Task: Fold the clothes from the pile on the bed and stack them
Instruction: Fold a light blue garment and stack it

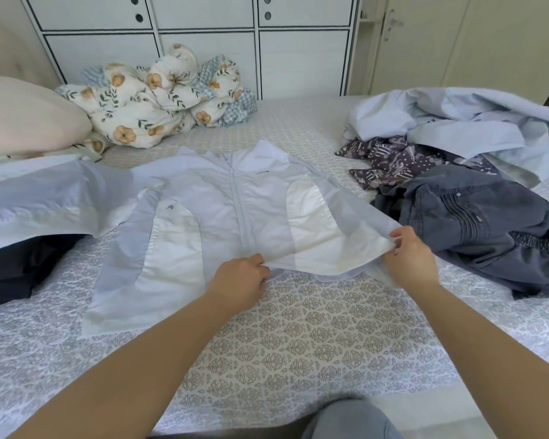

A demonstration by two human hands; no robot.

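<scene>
Pale zip jacket [232, 210] lies front-up on the bed [298, 343], collar toward the far cabinets, hem nearest; long axis follows the zip, away from the person. Fabric looks thin, light, limp and likely slippery, so judged best held at hem and side seams. Both hands pinch the lifted right hem: left hand [240, 278] near the zip, right hand [409, 258] at the corner, fingers curled on cloth.

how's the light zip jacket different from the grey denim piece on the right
The light zip jacket is pale blue and white, spread flat; the grey denim piece is dark and lies crumpled. The left hand and right hand both pinch the jacket's hem, while nothing touches the denim. Both lie on the bed, unfolded.
</scene>
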